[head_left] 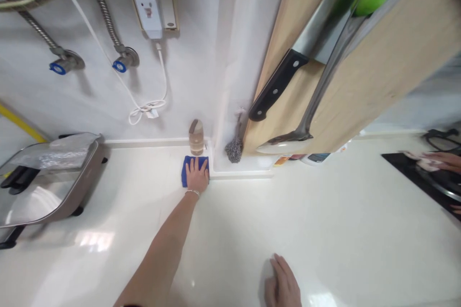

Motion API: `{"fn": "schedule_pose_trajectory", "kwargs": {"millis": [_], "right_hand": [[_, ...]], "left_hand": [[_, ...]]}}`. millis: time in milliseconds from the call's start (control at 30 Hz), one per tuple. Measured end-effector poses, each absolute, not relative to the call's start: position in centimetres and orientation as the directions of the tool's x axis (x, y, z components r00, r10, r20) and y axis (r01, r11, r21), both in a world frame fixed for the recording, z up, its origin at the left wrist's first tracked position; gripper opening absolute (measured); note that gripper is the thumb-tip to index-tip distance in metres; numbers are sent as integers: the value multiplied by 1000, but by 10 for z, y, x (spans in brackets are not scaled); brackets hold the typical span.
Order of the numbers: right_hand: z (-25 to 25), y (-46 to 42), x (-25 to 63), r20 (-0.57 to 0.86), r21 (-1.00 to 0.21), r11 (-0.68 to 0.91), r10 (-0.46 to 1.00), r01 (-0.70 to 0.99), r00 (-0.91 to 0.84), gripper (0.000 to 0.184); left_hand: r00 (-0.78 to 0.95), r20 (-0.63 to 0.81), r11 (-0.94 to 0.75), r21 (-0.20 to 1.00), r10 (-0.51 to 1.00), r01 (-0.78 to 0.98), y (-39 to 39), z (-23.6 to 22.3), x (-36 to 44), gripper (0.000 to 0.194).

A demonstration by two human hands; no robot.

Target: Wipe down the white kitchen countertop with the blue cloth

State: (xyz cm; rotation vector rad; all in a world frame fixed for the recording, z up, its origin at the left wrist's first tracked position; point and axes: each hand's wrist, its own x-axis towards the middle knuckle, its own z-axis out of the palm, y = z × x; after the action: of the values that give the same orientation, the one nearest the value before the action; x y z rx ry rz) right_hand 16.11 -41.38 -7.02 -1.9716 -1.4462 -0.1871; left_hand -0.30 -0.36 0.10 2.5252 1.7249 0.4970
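Left hand [196, 176] pressing blue cloth [185, 171], grip spread, arm outstretched, right hand [283, 284] resting open on countertop [345, 244]

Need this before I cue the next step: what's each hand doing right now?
Left hand: open, pressed flat on a blue cloth.
Right hand: open, empty, resting on the white countertop.

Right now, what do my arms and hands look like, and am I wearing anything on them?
Your left hand and right hand are bare, with no gloves. Your left forearm shows no sleeve, and a thin silver-toned bracelet circles its wrist. A dark band shows at the picture's bottom edge, too little to identify.
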Motion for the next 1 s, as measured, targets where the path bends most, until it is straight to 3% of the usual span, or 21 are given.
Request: {"fn": "schedule_pose_trajectory", "kwargs": {"millis": [333,767,900,1000], "right_hand": [[-75,-410,165,537,-355,-151,775,923,333,37],[-54,-400,149,577,-373,-149,735,916,355,36],[-52,-399,147,585,-375,-141,731,916,352,36],[-50,-400,146,564,-404,-143,739,904,369,38]], "left_hand": [[317,253,-382,272,914,883,-3,7,-4,52],[600,266,-651,186,754,736,-158,-3,-54,64],[677,263,-725,184,687,664,-178,-6,-49,68],[649,250,-694,200,719,692,-172,-4,-33,68]]}}
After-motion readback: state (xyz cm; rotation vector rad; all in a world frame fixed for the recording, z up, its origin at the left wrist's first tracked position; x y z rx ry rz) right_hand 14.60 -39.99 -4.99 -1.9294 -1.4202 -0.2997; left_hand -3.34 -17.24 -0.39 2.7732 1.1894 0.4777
